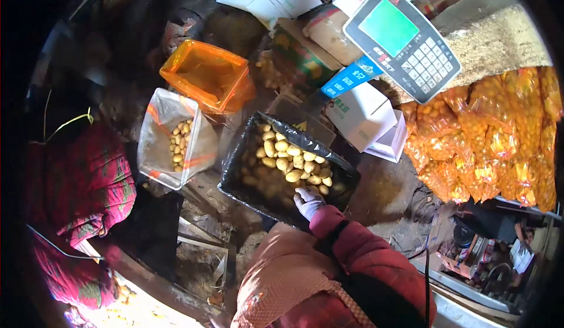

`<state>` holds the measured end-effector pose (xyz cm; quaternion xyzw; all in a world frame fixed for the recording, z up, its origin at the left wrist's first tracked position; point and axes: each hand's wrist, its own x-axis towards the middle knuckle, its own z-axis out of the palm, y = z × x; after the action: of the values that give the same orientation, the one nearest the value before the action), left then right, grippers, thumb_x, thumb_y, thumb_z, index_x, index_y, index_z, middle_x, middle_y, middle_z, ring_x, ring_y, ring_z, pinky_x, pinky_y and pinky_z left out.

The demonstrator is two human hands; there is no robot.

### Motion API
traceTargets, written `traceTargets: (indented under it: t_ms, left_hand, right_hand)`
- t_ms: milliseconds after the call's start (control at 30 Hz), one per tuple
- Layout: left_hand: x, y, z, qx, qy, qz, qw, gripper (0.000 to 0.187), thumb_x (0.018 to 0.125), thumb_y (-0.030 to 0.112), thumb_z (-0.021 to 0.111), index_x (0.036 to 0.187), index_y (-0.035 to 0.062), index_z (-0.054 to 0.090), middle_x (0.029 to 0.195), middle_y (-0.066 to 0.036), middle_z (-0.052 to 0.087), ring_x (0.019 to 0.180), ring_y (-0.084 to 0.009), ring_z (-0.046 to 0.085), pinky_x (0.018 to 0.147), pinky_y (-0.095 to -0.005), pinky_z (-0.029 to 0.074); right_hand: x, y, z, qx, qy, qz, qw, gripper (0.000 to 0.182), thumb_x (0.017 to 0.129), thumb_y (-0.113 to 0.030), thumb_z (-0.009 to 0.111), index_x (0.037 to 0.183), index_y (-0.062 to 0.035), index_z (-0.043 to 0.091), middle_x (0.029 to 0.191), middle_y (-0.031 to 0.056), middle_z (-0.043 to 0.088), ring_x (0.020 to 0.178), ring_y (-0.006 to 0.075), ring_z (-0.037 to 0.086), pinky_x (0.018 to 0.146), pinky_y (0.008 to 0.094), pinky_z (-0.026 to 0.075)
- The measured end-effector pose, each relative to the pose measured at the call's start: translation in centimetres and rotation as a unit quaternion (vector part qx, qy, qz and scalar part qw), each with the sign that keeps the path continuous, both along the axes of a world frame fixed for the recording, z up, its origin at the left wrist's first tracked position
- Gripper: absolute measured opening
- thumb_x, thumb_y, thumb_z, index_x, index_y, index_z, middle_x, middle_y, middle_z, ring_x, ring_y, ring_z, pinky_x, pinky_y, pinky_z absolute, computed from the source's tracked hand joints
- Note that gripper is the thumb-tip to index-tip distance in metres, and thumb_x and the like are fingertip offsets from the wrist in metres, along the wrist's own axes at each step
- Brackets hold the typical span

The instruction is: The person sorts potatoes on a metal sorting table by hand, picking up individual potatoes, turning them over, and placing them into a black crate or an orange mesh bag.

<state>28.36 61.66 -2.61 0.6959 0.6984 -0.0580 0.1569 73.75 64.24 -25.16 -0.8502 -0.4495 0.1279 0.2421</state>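
Note:
My right hand [309, 202], in a pale glove with a red sleeve behind it, reaches over the near side of a bin lined with black plastic [247, 196]. Its fingers look slightly bent and apart, and I see nothing held in them. Just beyond the fingertips lies a heap of yellow potatoes [294, 157], most of it towards the bin's far side. My left hand is outside the view.
Left of the bin stand a clear-lined crate [154, 116] with some potatoes and an orange-lined crate [205, 61]. A scale display [402, 43] rises at upper right, near white boxes [359, 113] and orange potato bags [493, 134]. Another person's patterned sleeve [88, 181] is at left.

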Motion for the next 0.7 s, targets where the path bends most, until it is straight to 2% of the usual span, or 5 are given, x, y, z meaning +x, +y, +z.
traceTargets:
  t_ms: [67, 267, 300, 433, 700]
  left_hand:
    - [-0.2, -0.7, 0.6, 0.004, -0.005, 0.008, 1.0, 0.055, 0.086, 0.016, 0.061, 0.136, 0.0016, 0.044, 0.131, -0.025, 0.048, 0.12, -0.041, 0.049, 0.1, -0.0489, 0.041]
    - [0.2, -2.0, 4.0, -0.015, -0.275, 0.112, 0.955, 0.053, 0.086, 0.016, 0.061, 0.135, 0.0013, 0.045, 0.129, -0.024, 0.051, 0.118, -0.0401, 0.052, 0.099, -0.0485, 0.043]
    - [0.0, -0.8, 5.5, 0.124, -0.026, -0.117, 0.985, 0.059, 0.081, 0.008, 0.066, 0.136, 0.0018, 0.046, 0.126, -0.026, 0.054, 0.122, -0.0474, 0.048, 0.101, -0.0499, 0.041]
    - [-1.4, -0.4, 9.8, 0.131, -0.114, -0.014, 0.985, 0.041, 0.088, 0.021, 0.06, 0.125, 0.0047, 0.055, 0.124, -0.023, 0.054, 0.111, -0.0423, 0.053, 0.094, -0.0513, 0.044]
    - [-7.3, -16.1, 5.5, 0.273, -0.169, 0.103, 0.941, 0.053, 0.081, 0.027, 0.066, 0.127, 0.0022, 0.054, 0.127, -0.023, 0.051, 0.115, -0.0443, 0.048, 0.099, -0.0523, 0.039]
  right_hand:
    - [0.7, 0.7, 1.2, -0.098, 0.036, 0.036, 0.994, 0.022, 0.08, -0.028, 0.065, 0.095, -0.0124, 0.064, 0.089, 0.0154, 0.065, 0.084, 0.0381, 0.062, 0.075, 0.0485, 0.05]
    - [1.5, 1.5, 2.0, 0.036, 0.128, 0.108, 0.985, 0.018, 0.093, -0.013, 0.058, 0.108, -0.0045, 0.061, 0.097, 0.0136, 0.063, 0.09, 0.0275, 0.058, 0.081, 0.0408, 0.047]
    - [1.0, 2.7, 4.1, 0.079, 0.057, 0.138, 0.986, 0.025, 0.088, -0.015, 0.064, 0.111, -0.0046, 0.063, 0.104, 0.0169, 0.065, 0.099, 0.0294, 0.06, 0.091, 0.0386, 0.047]
    - [-1.0, 6.5, 4.9, 0.05, 0.146, 0.173, 0.973, 0.026, 0.096, -0.014, 0.055, 0.116, 0.0008, 0.061, 0.113, 0.0138, 0.064, 0.107, 0.0253, 0.058, 0.096, 0.0351, 0.045]
    - [-28.0, 4.0, 25.6, 0.188, 0.118, 0.547, 0.807, 0.025, 0.093, -0.004, 0.055, 0.116, 0.0011, 0.061, 0.116, 0.0175, 0.061, 0.108, 0.0303, 0.058, 0.097, 0.0371, 0.045]
